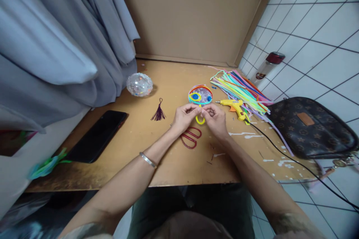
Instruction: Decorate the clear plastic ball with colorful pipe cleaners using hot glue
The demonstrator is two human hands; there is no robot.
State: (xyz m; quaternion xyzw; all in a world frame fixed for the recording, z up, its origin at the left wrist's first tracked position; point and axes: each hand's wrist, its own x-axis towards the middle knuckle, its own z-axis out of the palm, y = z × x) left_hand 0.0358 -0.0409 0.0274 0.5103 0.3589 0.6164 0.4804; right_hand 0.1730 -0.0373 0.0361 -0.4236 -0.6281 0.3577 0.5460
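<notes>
My left hand and my right hand meet fingertip to fingertip over the table, both pinching a yellow pipe cleaner that bends into a loop below them. Just beyond my fingers lies a round clear ornament edged with red, orange and light blue strips, with a yellow eye-shaped loop and blue spots on it. Red-handled scissors lie under my left wrist, their blades hidden. A yellow glue gun rests to the right of my right hand, its nozzle pointing left.
A clear ball, a dark purple tassel and a black phone are on the left. Colourful pipe cleaners, a brown patterned bag and a red-capped bottle stand right. The glue gun's black cord crosses the right side.
</notes>
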